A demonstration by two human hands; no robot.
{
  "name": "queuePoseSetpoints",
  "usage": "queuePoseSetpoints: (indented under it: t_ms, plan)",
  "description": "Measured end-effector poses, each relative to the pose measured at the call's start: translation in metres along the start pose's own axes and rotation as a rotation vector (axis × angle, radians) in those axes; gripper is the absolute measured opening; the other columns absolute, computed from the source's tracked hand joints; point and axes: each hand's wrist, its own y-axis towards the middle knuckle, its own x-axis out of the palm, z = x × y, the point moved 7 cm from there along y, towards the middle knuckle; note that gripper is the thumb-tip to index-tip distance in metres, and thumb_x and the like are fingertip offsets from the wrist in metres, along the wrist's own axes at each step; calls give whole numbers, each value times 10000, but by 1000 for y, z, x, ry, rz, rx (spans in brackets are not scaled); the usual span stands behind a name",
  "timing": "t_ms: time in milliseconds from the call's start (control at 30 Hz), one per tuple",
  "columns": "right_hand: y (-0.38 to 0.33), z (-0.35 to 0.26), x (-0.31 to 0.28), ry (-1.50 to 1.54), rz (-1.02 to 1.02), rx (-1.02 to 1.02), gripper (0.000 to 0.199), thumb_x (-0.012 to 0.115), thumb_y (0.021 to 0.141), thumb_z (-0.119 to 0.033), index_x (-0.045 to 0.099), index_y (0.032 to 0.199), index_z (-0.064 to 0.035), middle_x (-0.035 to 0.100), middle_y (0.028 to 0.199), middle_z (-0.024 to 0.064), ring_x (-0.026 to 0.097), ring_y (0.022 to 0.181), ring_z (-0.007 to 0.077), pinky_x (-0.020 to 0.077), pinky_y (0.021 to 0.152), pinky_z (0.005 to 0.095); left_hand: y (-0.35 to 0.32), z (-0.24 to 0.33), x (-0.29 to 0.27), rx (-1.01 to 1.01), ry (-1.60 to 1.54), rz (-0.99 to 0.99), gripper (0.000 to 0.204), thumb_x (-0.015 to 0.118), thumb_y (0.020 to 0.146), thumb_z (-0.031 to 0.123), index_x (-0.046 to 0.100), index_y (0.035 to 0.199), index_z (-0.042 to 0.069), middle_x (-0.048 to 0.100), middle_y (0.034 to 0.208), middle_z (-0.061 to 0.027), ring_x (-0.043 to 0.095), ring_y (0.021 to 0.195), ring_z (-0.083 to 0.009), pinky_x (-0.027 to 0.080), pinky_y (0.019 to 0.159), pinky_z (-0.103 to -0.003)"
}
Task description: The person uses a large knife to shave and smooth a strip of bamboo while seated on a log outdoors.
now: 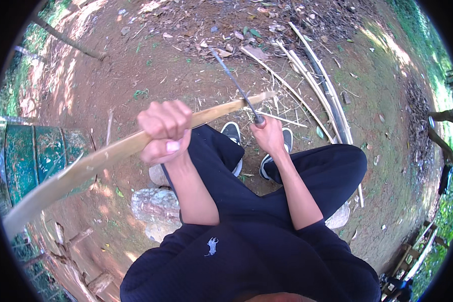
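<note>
My left hand (165, 132) is closed in a fist around a long, flat bamboo strip (217, 111). The strip slants from the lower left, where its end looks broad and close, up to a tip beyond my right hand. In my right hand (269, 136) is the handle of a knife (230, 76) with a long, thin, dark blade. That blade crosses the strip near its far end and points away to the upper left. Whether its edge bites into the bamboo, I cannot tell.
Several pale split strips (312, 75) and a dark pole (333, 98) lie on the earth at the right. Shavings (282, 105) litter the ground ahead of my shoes (231, 132). A green drum (34, 158) stands at left, near a log (155, 205). Branches (78, 272) lie lower left.
</note>
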Motion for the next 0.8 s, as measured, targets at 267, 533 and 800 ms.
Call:
queuePoseSetpoints:
  t_ms: [267,533,800]
  plan:
    - [21,90,8,-151,135,268,313,578,842,-252,701,900,30,664,819,307,669,846,457,527,800,502,-1,3,-2,16,4,90,251,509,505,32,275,443,98,254,358,23,186,288,-89,164,374,-253]
    - [4,19,-14,109,228,33,246,619,780,-196,570,703,32,581,588,189,607,570,290,476,615,418,-27,-67,-20,-57,118,514,333,451,853,48,351,549,138,333,432,11,300,370,-104,293,442,-276]
    - [-14,-18,-15,210,104,36,219,601,788,-162,623,778,56,628,672,252,664,678,397,506,684,455,-50,-106,-31,-64,231,717,395,485,983,177,362,611,128,334,479,22,336,423,-102,344,540,-281]
